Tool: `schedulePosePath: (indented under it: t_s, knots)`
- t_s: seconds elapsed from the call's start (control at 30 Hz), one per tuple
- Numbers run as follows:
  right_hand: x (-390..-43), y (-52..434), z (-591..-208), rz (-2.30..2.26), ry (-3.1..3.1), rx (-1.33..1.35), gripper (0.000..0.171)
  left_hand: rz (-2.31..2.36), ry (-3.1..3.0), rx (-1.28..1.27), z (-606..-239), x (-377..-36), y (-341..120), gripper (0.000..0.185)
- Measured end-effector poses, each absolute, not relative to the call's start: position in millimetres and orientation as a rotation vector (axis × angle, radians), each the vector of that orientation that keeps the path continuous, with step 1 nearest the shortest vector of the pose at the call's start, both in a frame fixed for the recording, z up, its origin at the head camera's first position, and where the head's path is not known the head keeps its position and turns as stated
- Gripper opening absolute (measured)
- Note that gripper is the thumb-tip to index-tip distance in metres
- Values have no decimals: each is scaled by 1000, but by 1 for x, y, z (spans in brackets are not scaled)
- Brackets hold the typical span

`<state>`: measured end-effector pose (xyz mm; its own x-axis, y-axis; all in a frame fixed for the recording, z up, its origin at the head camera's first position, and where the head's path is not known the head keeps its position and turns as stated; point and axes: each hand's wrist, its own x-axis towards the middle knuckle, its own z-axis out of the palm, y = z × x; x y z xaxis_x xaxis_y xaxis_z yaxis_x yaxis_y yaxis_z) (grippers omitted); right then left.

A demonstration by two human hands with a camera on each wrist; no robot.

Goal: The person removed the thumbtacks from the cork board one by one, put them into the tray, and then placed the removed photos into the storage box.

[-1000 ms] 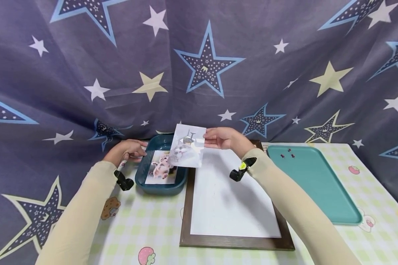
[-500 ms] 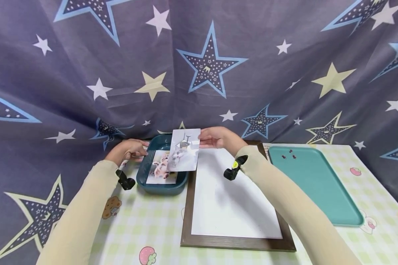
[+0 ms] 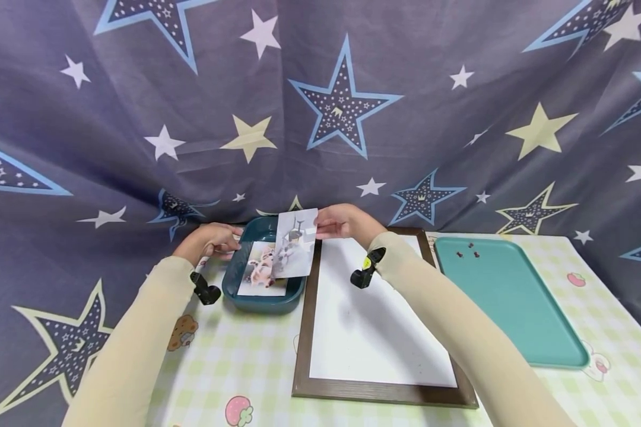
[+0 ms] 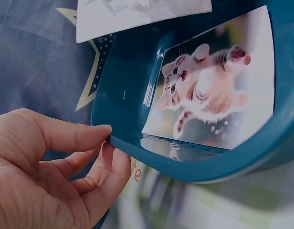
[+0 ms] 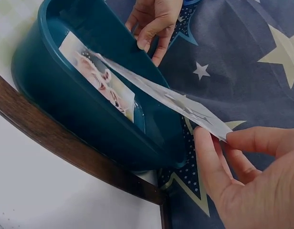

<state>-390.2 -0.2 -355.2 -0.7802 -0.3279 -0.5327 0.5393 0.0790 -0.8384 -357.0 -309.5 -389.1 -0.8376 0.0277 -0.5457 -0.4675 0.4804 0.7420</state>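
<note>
My left hand [image 3: 210, 240] pinches the left rim of a dark teal plastic basin [image 3: 259, 305], thumb on top and fingers below in the left wrist view. Inside the basin lies a photo print of a kitten [image 4: 204, 90] on its back. A second print [image 3: 294, 246], pale grey and white, is pinched along one edge by my right hand [image 3: 344, 222], thumb above and fingers beneath. This print slants over the basin's right side, and in the right wrist view its far corner overlaps the kitten photo [image 5: 101, 78].
Right of the basin lies a white board [image 3: 379, 332] in a brown wooden frame [image 3: 384, 391]. A teal tray [image 3: 513, 302] with a few small dark red pins [image 3: 470, 245] sits farther right. Behind the checked tablecloth [image 3: 219, 362] hangs a star-patterned curtain [image 3: 213, 77].
My right hand has moved slightly left and lower, bringing the pale print farther over the basin. The left hand stays on the rim. The head view has shifted a little.
</note>
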Motion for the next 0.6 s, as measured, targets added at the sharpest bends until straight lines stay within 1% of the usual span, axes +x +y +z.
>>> schedulePosePath:
  t_s: [0.17, 0.3, 0.43, 0.5, 0.53, 0.6]
  knots:
    - [-388, -6, -356, -1770, 1728, 222, 50, 1328, 2242, -379, -390, -358, -309, 66]
    - [-394, -8, -365, -1766, 1723, 215, 45, 1316, 2246, -389, -390, -359, -309, 65]
    - [-454, -11, -424, -1787, 1640, 178, 37, 1307, 2253, -400, -391, -360, -308, 64]
    - [-466, -14, -435, -1779, 1641, 177, 37, 1305, 2257, -410, -390, -359, -308, 63]
    - [-468, -16, -436, -1772, 1657, 183, 37, 1306, 2260, -417, -390, -359, -308, 62]
    - [-442, -19, -414, -1747, 1727, 208, 34, 1305, 2263, -423, -390, -359, -308, 62]
